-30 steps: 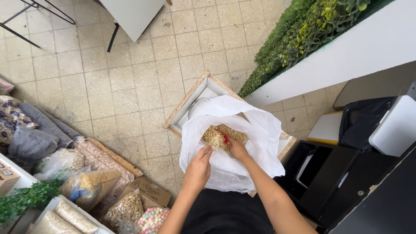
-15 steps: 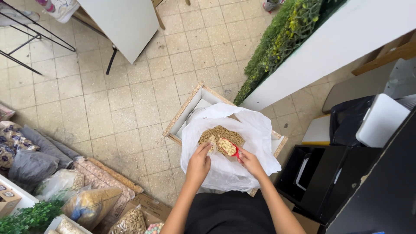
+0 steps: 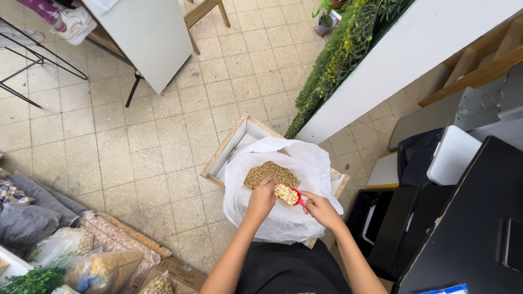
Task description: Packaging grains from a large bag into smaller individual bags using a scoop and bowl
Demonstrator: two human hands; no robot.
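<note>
A large white plastic bag (image 3: 305, 163) full of pale tan nuts or seeds (image 3: 269, 173) sits in a wooden crate (image 3: 231, 144) on the tiled floor. My right hand (image 3: 320, 208) grips the handle of a small red scoop (image 3: 290, 195) heaped with the nuts, held just above the bag's near edge. My left hand (image 3: 262, 199) is curled against the scoop's left side, fingers touching the heaped nuts. Both forearms reach down from the bottom of the head view.
Bags of grains and dried goods (image 3: 81, 250) lie at the lower left. A white table (image 3: 144, 38) and a wooden chair leg (image 3: 201, 13) stand at the top. A white planter wall with green plants (image 3: 348, 49) runs at upper right. Black bins (image 3: 414, 218) sit at right.
The scoop has come up out of the nuts, now filled, and moved toward me. My left hand has shifted right to touch it. The camera view has tilted.
</note>
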